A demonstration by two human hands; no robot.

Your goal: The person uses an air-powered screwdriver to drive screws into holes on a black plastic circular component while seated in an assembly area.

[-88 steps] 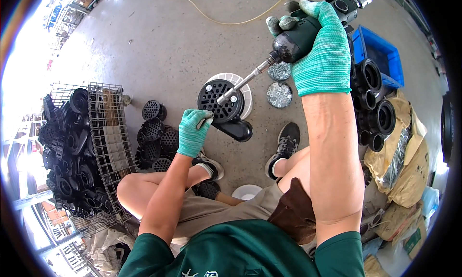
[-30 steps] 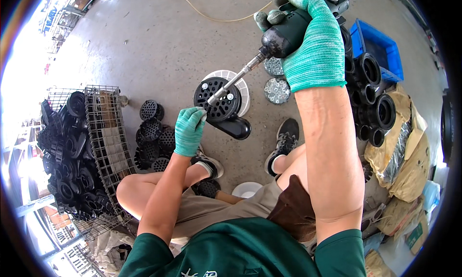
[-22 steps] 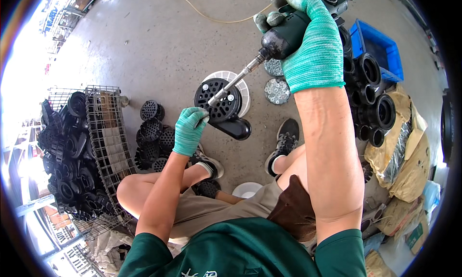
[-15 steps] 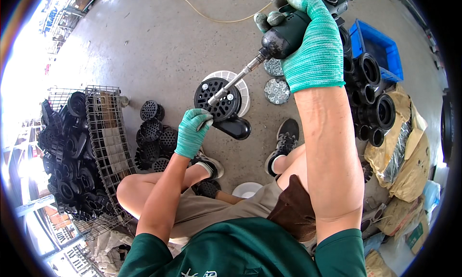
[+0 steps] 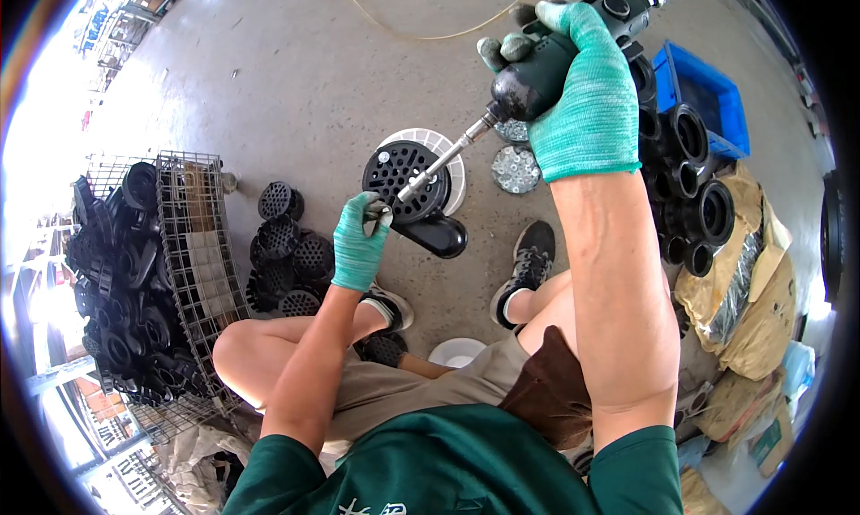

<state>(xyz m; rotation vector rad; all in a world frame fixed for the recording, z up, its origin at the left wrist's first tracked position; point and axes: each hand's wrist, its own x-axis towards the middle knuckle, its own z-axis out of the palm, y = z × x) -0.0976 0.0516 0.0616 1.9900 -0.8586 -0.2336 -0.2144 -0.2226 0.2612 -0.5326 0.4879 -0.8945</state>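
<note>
My right hand [image 5: 587,94], in a green knitted glove with grey fingers, is wrapped around a dark green power screwdriver [image 5: 537,76]. Its long metal shaft slants down to the left, the tip over the lower part of a round black perforated grate [image 5: 399,170]. A silvery screw head shows on the grate's upper left. The grate tops a black fitting with a rounded side outlet [image 5: 439,236], resting on a white slotted round base [image 5: 455,170]. My left hand [image 5: 361,242], gloved alike, pinches at the grate's lower left edge; what its fingertips hold is too small to tell.
Left stands a wire basket [image 5: 193,237] of black plastic parts; several round grates [image 5: 291,246] lie beside it. Round trays of small metal pieces [image 5: 515,169] lie right of the base. Black ring fittings [image 5: 714,210], a blue crate [image 5: 730,112] and brown sacks [image 5: 757,327] are further right.
The screwdriver tip has shifted slightly right and down over the grate. My left fingers have changed their pinch at the grate's edge, and the hand sits a little differently.
</note>
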